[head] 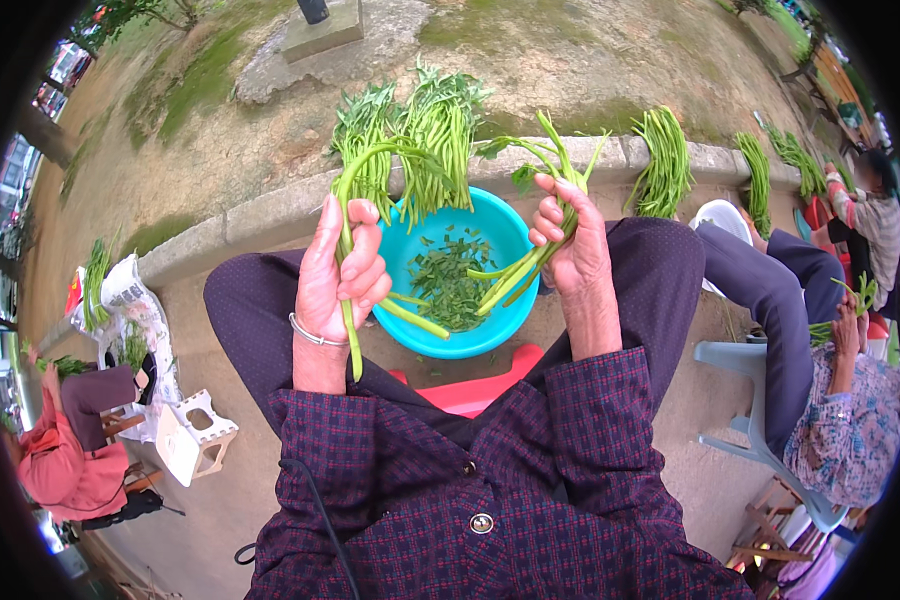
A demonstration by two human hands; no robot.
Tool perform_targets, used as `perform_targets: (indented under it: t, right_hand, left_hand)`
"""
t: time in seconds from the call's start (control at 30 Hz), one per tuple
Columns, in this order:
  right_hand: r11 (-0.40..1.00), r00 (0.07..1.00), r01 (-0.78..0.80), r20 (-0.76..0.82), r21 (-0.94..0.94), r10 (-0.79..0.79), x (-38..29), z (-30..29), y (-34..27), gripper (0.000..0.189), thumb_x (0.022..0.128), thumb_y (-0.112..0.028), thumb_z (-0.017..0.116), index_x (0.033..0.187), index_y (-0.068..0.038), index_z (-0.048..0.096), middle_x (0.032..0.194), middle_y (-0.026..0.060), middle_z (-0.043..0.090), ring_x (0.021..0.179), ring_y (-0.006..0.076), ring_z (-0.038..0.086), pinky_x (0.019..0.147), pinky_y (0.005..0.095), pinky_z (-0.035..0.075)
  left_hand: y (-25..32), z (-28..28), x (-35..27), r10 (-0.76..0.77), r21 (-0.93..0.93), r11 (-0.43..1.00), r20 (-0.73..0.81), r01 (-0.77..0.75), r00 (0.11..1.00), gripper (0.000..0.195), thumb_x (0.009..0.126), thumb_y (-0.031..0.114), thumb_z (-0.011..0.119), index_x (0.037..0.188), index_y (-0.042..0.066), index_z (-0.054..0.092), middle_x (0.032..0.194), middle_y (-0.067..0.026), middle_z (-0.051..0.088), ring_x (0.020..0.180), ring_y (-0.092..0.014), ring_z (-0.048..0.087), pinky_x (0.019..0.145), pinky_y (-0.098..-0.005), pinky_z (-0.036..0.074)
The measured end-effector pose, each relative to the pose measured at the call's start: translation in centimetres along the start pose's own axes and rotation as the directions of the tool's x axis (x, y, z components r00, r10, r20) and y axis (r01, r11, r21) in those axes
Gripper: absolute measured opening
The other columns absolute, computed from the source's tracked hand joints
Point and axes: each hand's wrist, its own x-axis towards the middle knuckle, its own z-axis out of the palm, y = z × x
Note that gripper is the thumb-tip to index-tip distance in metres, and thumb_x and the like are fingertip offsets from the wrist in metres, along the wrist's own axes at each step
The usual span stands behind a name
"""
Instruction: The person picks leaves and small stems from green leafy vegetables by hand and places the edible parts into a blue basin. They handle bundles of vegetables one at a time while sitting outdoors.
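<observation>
My left hand grips a few long green stems of a leafy vegetable, their tops bent over to the right. A bundle of similar stems is held in my right hand, some small leaves showing above the fingers. Both hands are raised over my lap, on either side of a turquoise plastic basin. Cut pieces of green leaf and stem lie in the bottom of the basin. Two bunches of leafy stems rest on the curb behind, their cut ends hanging over the basin's far rim.
A concrete curb runs across in front, with more stem bunches to the right. A red plastic stool shows between my legs. Seated people handle greens at right and left. A white folding stool stands at left.
</observation>
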Motion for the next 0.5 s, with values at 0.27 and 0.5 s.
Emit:
perform_targets:
  t: [0.27, 0.5]
  right_hand:
    - [0.994, 0.994, 0.096, -0.059, 0.048, -0.093, 0.1, 0.0, -0.2, 0.020, 0.080, -0.018, 0.060, 0.091, -0.001, 0.056, 0.064, -0.0005, 0.046, 0.049, 0.0087, 0.039, 0.049, 0.0264, 0.036]
    - [0.990, 0.991, 0.093, 0.087, 0.102, -0.102, -0.3, 0.6, -0.5, 0.025, 0.081, -0.019, 0.059, 0.095, 0.001, 0.055, 0.060, -0.0041, 0.039, 0.050, 0.0079, 0.037, 0.050, 0.0255, 0.034]
  left_hand:
    - [0.5, 1.6, -0.7, -0.021, 0.069, 0.997, 0.045, 0.018, 0.999, 0.044, 0.097, 0.039, 0.022, 0.098, 0.004, 0.048, 0.044, 0.0041, 0.028, 0.030, -0.005, 0.020, 0.030, -0.0206, 0.021]
    - [1.8, 3.3, -1.6, 0.010, 0.065, 0.998, 0.145, -0.019, 0.989, 0.039, 0.098, 0.035, 0.020, 0.092, 0.003, 0.040, 0.044, 0.0033, 0.026, 0.028, -0.004, 0.016, 0.025, -0.0197, 0.019]
